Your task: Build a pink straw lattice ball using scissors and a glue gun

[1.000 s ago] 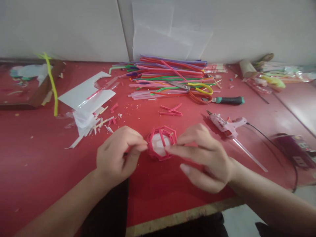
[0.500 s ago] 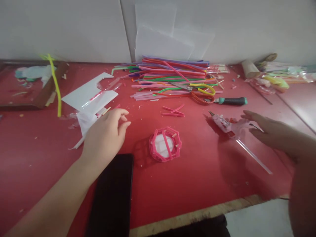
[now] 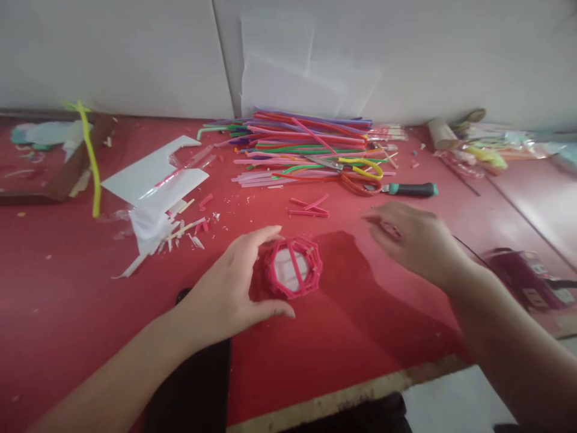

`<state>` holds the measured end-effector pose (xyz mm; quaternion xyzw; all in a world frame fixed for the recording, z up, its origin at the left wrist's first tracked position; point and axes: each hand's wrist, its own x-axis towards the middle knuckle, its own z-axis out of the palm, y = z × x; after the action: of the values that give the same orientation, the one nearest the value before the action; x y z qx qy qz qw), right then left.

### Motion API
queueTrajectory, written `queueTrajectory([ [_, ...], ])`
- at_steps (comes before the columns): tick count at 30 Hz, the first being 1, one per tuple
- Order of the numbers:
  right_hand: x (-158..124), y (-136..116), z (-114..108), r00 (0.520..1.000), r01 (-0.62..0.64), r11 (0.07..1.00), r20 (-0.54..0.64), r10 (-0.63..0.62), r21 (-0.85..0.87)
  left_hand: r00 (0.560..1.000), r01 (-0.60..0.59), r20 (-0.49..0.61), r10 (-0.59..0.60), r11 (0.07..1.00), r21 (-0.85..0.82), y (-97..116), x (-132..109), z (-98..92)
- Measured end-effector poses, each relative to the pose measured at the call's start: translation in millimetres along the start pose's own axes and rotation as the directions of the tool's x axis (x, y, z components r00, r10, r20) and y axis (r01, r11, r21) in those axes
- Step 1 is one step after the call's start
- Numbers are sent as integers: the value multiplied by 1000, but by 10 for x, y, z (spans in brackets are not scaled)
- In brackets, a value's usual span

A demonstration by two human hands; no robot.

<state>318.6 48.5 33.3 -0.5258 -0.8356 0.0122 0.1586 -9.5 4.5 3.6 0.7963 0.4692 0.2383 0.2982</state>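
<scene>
A small pink cage made of cut straws [image 3: 293,267], with white showing inside it, sits on the red table [image 3: 360,319]. My left hand [image 3: 234,285] is open, with forefinger and thumb spread around the cage's left side, close to it or just touching. My right hand [image 3: 412,240] hovers to the right of the cage, palm down and blurred by motion. It covers the spot where the pink glue gun [image 3: 387,228] lies, and only a pink bit shows under the fingers. Whether those fingers grip it is unclear.
A pile of coloured straws [image 3: 306,141], scissors [image 3: 358,171] and a green-handled tool [image 3: 410,189] lie behind. White paper [image 3: 153,174] and scraps are at left, a black phone [image 3: 198,385] under my left forearm, a purple box [image 3: 527,276] at right.
Both hands let go of the cage and moved apart. Since then the left hand has come back beside the cage, and the right hand has swung left over the glue gun.
</scene>
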Motion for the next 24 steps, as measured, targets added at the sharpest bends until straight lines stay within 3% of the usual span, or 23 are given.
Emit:
queueTrajectory([
  [4, 401, -297, 227, 963, 186, 981, 188, -193, 55, 1000, -22, 10, 21, 999, 42, 10, -8, 39],
  [10, 844, -269, 396, 975, 125, 990, 191, -112, -59, 998, -60, -6, 59, 995, -77, -13, -38, 83],
  [16, 954, -115, 483, 962, 143, 987, 244, -121, -73, 996, -89, -17, 88, 989, -116, -68, -61, 67],
  [18, 925, -143, 448, 973, 117, 990, 208, -99, -75, 993, -93, -75, 86, 990, -104, -47, -47, 28],
  [20, 862, -237, 355, 986, 79, 995, 149, -70, -58, 977, -79, -203, 66, 995, -57, -2, -19, -17],
  [22, 768, -396, 217, 994, 69, 998, 90, -68, -3, 938, -39, -345, 45, 999, 26, 59, 16, -65],
  [24, 655, -592, 68, 989, 136, 986, 49, -141, 97, 906, -4, -421, 34, 997, 73, 120, 43, -108],
])
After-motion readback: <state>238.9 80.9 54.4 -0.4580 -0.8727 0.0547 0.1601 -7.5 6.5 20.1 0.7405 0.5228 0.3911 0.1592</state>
